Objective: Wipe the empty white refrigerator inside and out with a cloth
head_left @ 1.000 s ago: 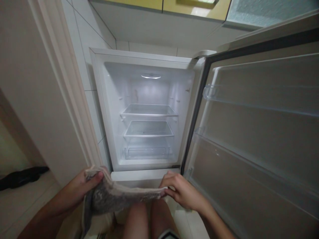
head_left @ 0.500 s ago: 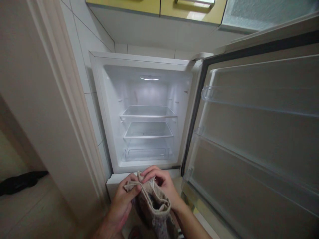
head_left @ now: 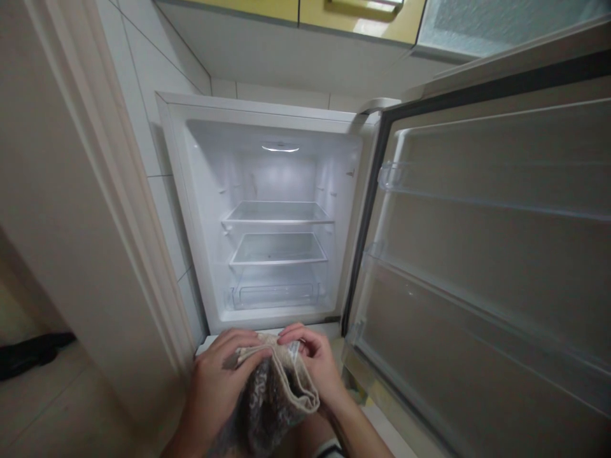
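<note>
A grey-beige cloth (head_left: pixel 279 394), folded over, hangs between both my hands low in the middle of the head view. My left hand (head_left: pixel 217 381) is closed on its left side with the thumb on top. My right hand (head_left: pixel 315 362) pinches its upper right edge. Both hands are just below the front lip of an open fridge (head_left: pixel 274 216), lit inside and bare, with two glass shelves (head_left: pixel 279 213) and a clear drawer (head_left: pixel 272 294).
The fridge door (head_left: pixel 477 267) stands swung open on the right, its clear door racks holding nothing. A white tiled wall and a door frame (head_left: pixel 119 210) close in on the left. Yellow cabinets (head_left: pixel 353 13) hang overhead. A dark object (head_left: pixel 28 353) lies on the floor, far left.
My hands came together from wide apart, folding the stretched cloth in half. It is now bunched between them, and the view has shifted slightly.
</note>
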Demonstrator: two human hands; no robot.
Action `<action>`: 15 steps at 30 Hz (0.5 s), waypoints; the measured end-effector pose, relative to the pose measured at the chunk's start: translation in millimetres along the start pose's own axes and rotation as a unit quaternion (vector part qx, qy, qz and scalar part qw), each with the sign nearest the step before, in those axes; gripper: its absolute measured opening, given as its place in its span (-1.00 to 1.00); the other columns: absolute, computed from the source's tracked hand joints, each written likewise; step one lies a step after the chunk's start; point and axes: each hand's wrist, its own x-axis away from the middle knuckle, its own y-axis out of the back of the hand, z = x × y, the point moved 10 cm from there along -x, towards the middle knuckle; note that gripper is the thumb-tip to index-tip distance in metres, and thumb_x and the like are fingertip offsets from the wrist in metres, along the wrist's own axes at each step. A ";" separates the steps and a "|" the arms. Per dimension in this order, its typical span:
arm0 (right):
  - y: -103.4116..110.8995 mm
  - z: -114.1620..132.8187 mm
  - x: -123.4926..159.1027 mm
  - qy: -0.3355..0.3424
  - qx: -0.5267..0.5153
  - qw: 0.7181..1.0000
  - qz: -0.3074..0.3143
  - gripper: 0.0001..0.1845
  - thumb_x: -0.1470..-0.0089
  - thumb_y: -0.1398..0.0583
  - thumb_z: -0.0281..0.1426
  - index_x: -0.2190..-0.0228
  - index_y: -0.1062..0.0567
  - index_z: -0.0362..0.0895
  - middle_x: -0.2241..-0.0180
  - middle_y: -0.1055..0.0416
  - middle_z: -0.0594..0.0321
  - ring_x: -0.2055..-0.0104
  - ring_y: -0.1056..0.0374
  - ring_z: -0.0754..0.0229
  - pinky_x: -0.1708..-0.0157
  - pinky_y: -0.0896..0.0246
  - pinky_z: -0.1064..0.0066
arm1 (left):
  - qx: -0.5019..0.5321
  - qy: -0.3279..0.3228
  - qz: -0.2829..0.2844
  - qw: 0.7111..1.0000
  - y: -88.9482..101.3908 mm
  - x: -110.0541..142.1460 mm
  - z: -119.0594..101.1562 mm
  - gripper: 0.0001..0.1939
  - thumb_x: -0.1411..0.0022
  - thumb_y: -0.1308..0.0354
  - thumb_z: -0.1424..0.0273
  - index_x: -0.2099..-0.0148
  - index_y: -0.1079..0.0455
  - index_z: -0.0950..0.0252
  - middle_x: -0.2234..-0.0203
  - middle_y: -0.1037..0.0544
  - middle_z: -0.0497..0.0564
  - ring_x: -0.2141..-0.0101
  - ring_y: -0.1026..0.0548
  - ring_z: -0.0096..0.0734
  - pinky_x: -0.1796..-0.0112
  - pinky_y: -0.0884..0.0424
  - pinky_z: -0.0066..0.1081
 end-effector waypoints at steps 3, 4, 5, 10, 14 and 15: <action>3.3 -18.8 11.9 -0.083 -0.046 0.995 -0.038 -0.63 0.15 -0.58 -0.07 0.39 -0.77 -0.07 0.23 -0.64 0.15 0.21 -0.48 0.12 0.21 -0.37 0.38 | -0.027 -0.031 -0.015 0.999 6.3 3.5 -8.3 -0.88 -0.21 -0.51 0.21 0.33 -0.69 0.06 0.36 -0.71 -0.02 0.29 -0.67 -0.21 0.19 -0.54 -0.38; 6.2 -24.1 16.8 -0.107 -0.059 0.991 -0.057 -0.61 0.12 -0.55 -0.05 0.36 -0.77 -0.08 0.20 -0.64 0.13 0.19 -0.48 0.10 0.19 -0.38 0.37 | -0.029 -0.030 -0.021 0.999 8.0 5.6 -7.4 -0.87 -0.21 -0.52 0.20 0.34 -0.69 0.06 0.36 -0.71 -0.02 0.29 -0.66 -0.20 0.19 -0.53 -0.38; 8.7 -27.7 20.8 -0.125 -0.071 0.987 -0.072 -0.59 0.09 -0.51 -0.03 0.34 -0.77 -0.09 0.16 -0.64 0.11 0.16 -0.49 0.08 0.17 -0.40 0.36 | -0.028 -0.026 -0.028 0.999 9.7 8.1 -5.3 -0.85 -0.20 -0.53 0.20 0.35 -0.68 0.07 0.36 -0.70 -0.01 0.29 -0.66 -0.20 0.20 -0.53 -0.38; 18.2 -19.9 14.3 -0.095 -0.065 0.991 -0.069 -0.55 0.14 -0.54 -0.02 0.37 -0.70 -0.13 0.11 -0.62 0.09 0.07 -0.50 0.05 0.10 -0.41 0.37 | 0.045 0.029 -0.056 0.997 15.4 17.0 15.9 -0.67 -0.08 -0.61 0.16 0.42 -0.53 0.14 0.39 -0.64 -0.01 0.31 -0.63 -0.23 0.25 -0.52 -0.41; 12.7 -13.1 -1.7 -0.096 -0.059 0.994 0.000 -0.38 0.14 -0.60 -0.13 0.09 -0.57 -0.06 0.37 -0.54 0.30 0.44 -0.36 0.28 0.44 -0.23 0.49 | 0.143 0.104 0.060 0.982 -12.9 12.3 20.2 -0.64 -0.02 -0.63 0.15 0.25 -0.59 0.15 0.43 -0.60 -0.05 0.40 -0.61 -0.26 0.35 -0.49 -0.44; 9.0 -8.2 -4.1 -0.091 -0.053 0.994 0.021 -0.36 0.09 -0.59 -0.16 0.03 -0.54 -0.05 0.36 -0.54 0.32 0.46 -0.32 0.32 0.45 -0.20 0.51 | 0.144 0.102 0.103 0.979 -22.2 10.7 14.5 -0.66 -0.05 -0.62 0.13 0.23 -0.63 0.15 0.44 -0.61 -0.04 0.39 -0.60 -0.25 0.35 -0.49 -0.44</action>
